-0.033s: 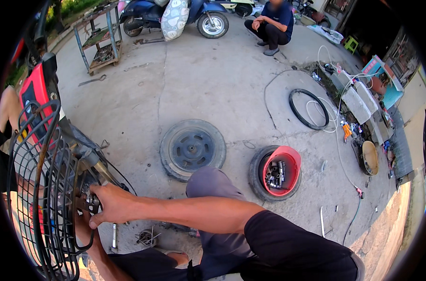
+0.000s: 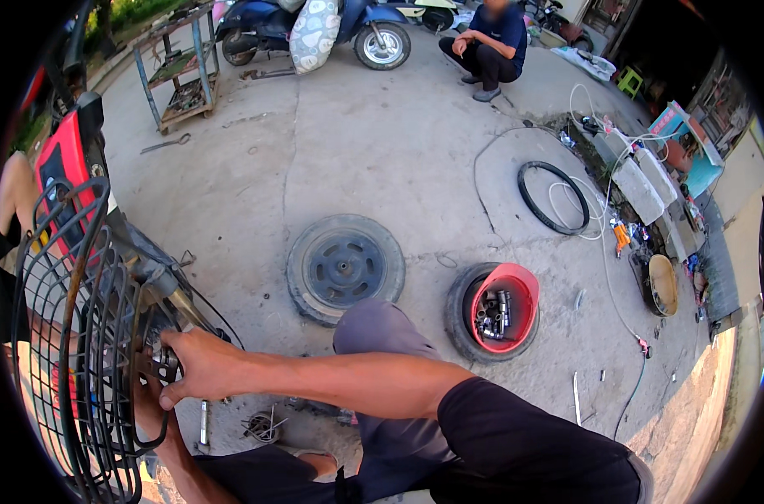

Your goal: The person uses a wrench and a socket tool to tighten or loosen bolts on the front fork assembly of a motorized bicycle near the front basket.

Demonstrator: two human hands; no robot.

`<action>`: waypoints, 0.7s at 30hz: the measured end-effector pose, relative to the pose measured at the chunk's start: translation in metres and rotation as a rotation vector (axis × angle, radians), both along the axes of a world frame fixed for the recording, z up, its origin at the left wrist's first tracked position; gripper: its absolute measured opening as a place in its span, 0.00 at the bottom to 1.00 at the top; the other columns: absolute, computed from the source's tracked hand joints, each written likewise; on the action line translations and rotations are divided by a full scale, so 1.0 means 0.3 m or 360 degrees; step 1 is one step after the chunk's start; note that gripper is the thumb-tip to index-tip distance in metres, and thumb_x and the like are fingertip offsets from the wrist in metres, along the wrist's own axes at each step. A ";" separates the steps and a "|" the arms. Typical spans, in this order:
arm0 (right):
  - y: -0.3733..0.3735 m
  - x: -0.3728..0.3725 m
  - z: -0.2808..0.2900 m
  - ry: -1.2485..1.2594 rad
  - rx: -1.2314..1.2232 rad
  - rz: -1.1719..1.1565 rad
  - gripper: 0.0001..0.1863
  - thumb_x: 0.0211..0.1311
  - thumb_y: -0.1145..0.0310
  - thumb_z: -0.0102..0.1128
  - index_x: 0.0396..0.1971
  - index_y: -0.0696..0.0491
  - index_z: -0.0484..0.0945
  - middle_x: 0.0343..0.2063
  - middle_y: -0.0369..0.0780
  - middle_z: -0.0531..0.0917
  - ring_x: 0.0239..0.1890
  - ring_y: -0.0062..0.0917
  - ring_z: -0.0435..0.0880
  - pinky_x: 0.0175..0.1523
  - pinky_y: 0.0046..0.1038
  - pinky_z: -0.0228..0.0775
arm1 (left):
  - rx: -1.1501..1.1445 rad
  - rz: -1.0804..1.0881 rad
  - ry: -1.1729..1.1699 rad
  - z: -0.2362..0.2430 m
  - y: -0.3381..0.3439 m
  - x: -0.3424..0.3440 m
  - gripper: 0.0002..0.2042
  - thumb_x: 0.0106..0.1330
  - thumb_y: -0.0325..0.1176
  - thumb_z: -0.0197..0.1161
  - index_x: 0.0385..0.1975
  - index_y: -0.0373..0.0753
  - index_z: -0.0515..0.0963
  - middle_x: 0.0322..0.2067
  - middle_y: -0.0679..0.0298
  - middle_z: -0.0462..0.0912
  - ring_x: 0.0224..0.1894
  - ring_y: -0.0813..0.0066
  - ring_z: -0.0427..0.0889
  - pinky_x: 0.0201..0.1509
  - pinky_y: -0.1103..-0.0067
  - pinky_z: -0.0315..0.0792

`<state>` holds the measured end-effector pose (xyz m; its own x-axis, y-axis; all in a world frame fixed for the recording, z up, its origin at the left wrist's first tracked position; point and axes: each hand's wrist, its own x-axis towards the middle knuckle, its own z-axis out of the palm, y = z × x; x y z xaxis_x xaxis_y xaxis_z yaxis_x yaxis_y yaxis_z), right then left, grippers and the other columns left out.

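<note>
On the left stands a red two-wheeler [image 2: 63,164] with a black wire basket [image 2: 73,336]. My right arm reaches across to it. There my right hand [image 2: 201,365] is closed, thumb and fingers around a dark metal part [image 2: 164,366] with holes, beside the basket. My left hand [image 2: 149,403] comes up from below to the same spot, just under the right one. Its fingers are hidden behind the right hand and the basket wires, so its grip cannot be made out. A metal fork tube [image 2: 173,300] lies just beyond the hands.
A wheel with a tyre [image 2: 346,269] lies before my knee. Right of it, a red bowl [image 2: 529,294] of sockets sits in a tyre [image 2: 462,311]. A loose black tyre [image 2: 525,189] and hose lie farther right. A person [image 2: 495,46] squats at the back near a blue scooter [image 2: 357,21].
</note>
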<state>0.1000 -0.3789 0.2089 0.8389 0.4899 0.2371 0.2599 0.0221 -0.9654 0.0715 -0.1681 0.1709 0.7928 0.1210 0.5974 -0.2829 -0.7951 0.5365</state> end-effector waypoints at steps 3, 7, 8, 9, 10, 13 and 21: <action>-0.004 -0.001 0.016 0.0001 -0.0049 -0.0015 0.31 0.36 0.62 0.80 0.37 0.65 0.75 0.27 0.54 0.82 0.33 0.45 0.83 0.39 0.38 0.73 | 0.0146 0.0041 0.0064 0.010 -0.022 -0.012 0.14 0.69 0.36 0.63 0.47 0.33 0.79 0.41 0.58 0.83 0.41 0.70 0.82 0.41 0.73 0.74; -0.017 -0.003 0.037 0.0077 -0.0052 0.0036 0.32 0.36 0.62 0.80 0.39 0.66 0.74 0.27 0.54 0.82 0.33 0.44 0.84 0.39 0.37 0.73 | -0.1838 -0.0485 0.0648 0.050 -0.043 0.035 0.18 0.72 0.37 0.59 0.56 0.34 0.73 0.46 0.63 0.77 0.46 0.77 0.76 0.47 0.81 0.71; -0.021 -0.004 0.038 0.0061 -0.0046 0.0008 0.33 0.36 0.62 0.80 0.39 0.66 0.74 0.27 0.54 0.82 0.33 0.43 0.84 0.39 0.37 0.73 | -0.1903 -0.0613 0.0671 0.060 -0.044 0.040 0.18 0.73 0.37 0.58 0.58 0.35 0.72 0.45 0.64 0.77 0.46 0.77 0.75 0.48 0.81 0.71; -0.022 -0.005 0.038 0.0060 -0.0039 0.0001 0.33 0.36 0.62 0.80 0.39 0.66 0.74 0.27 0.54 0.82 0.33 0.43 0.84 0.39 0.37 0.73 | -0.1881 -0.0656 0.0698 0.065 -0.046 0.040 0.19 0.73 0.37 0.57 0.59 0.36 0.71 0.44 0.66 0.77 0.45 0.77 0.75 0.48 0.81 0.71; -0.024 -0.006 0.037 0.0065 0.0031 0.0004 0.34 0.34 0.62 0.80 0.40 0.67 0.75 0.29 0.54 0.82 0.34 0.43 0.84 0.39 0.37 0.74 | -0.1840 -0.0535 0.0744 0.070 -0.048 0.039 0.19 0.74 0.37 0.56 0.60 0.36 0.70 0.43 0.66 0.77 0.45 0.77 0.75 0.48 0.81 0.70; -0.023 -0.008 0.030 0.0228 -0.0070 0.0096 0.34 0.36 0.63 0.79 0.42 0.66 0.74 0.29 0.52 0.83 0.35 0.41 0.85 0.41 0.35 0.74 | -0.0564 -0.0380 0.0397 0.067 -0.057 0.032 0.16 0.72 0.29 0.57 0.57 0.33 0.72 0.51 0.61 0.77 0.47 0.75 0.78 0.48 0.79 0.75; -0.019 0.002 0.021 0.0086 -0.0003 0.0052 0.32 0.36 0.64 0.78 0.41 0.65 0.75 0.28 0.51 0.83 0.34 0.42 0.85 0.41 0.34 0.75 | -0.1096 -0.0292 0.0352 0.013 -0.061 0.037 0.14 0.72 0.27 0.56 0.55 0.30 0.73 0.51 0.60 0.78 0.50 0.77 0.78 0.51 0.83 0.74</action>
<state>0.1006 -0.3846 0.2153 0.8341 0.5177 0.1908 0.2063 0.0281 -0.9781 0.0828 -0.1864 0.1750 0.9292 0.2644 0.2584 -0.2064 -0.2088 0.9559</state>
